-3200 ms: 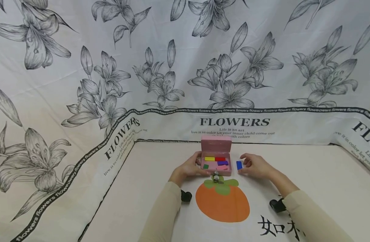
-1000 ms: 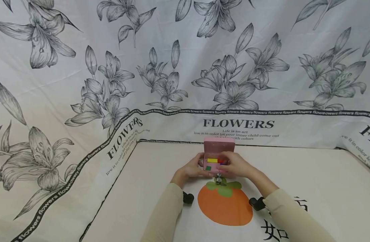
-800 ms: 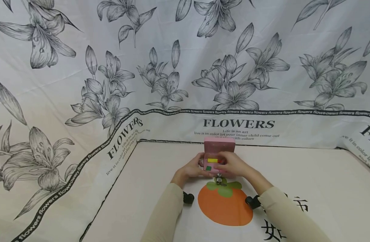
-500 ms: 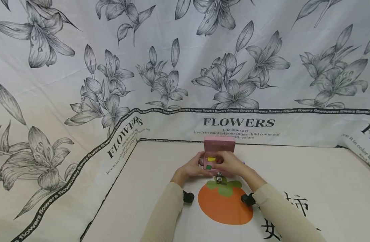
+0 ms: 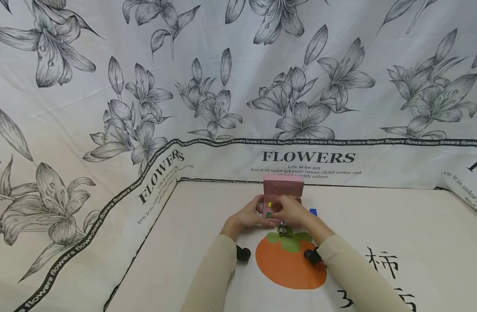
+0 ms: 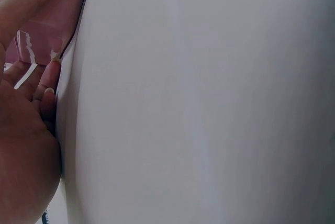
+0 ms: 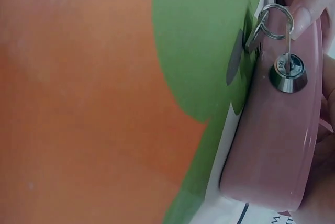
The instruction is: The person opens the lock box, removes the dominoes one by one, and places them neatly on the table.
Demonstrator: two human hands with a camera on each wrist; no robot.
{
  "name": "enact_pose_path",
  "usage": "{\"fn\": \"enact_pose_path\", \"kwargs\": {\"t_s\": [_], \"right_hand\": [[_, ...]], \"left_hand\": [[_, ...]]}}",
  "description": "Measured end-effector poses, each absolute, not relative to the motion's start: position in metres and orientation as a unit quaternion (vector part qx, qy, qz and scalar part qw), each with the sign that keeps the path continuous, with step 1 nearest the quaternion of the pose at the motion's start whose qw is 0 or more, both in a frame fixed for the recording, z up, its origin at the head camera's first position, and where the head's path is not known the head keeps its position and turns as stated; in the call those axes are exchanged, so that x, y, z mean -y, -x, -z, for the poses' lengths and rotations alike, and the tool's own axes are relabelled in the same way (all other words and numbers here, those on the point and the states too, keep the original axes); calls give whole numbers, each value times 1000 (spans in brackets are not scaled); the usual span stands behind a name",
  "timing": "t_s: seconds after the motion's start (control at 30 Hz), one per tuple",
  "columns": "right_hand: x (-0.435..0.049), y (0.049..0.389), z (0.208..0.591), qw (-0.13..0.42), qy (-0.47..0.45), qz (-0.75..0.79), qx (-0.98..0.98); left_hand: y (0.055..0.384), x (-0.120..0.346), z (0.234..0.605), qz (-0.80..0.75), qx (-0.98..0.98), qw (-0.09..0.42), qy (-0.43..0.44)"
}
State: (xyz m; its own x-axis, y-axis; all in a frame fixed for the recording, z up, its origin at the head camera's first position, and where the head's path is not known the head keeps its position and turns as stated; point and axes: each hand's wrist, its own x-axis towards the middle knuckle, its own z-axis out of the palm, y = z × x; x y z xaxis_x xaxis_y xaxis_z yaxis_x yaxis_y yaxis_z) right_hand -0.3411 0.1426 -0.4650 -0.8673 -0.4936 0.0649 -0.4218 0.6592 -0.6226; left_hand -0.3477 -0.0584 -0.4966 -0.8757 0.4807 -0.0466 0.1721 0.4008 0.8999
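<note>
A small pink metal box (image 5: 283, 189) stands with its lid raised, in the middle of the head view. My left hand (image 5: 247, 216) grips it by the left side, the thumb along the front. In the left wrist view curled fingers (image 6: 49, 75) lie beside its wall. My right hand (image 5: 292, 211) reaches down into the box, fingertips beside a green block (image 5: 268, 215); whether they pinch anything is hidden. Part of a yellow block (image 5: 270, 204) shows past the fingers. A key sits in the front lock (image 7: 289, 81), with a ring (image 7: 263, 21) on it.
A blue block (image 5: 313, 212) lies on the table just right of the box. In front is a mat printed with an orange persimmon (image 5: 289, 268) and black characters (image 5: 382, 261). A flower-print curtain (image 5: 207, 108) rises behind the table.
The right hand let go of the blue block on the table and moved into the box. Since then it has slid leftward there, covering the red block and more of the yellow one. The left hand stayed.
</note>
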Motion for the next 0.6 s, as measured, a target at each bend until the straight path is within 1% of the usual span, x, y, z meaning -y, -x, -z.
{"fn": "enact_pose_path", "kwargs": {"t_s": [0.27, 0.6], "right_hand": [[-142, 344, 468, 69, 233, 329, -913], [-142, 343, 470, 59, 243, 333, -909]], "left_hand": [[346, 57, 496, -507, -825, 148, -200], [352, 58, 501, -496, -833, 150, -193]]}}
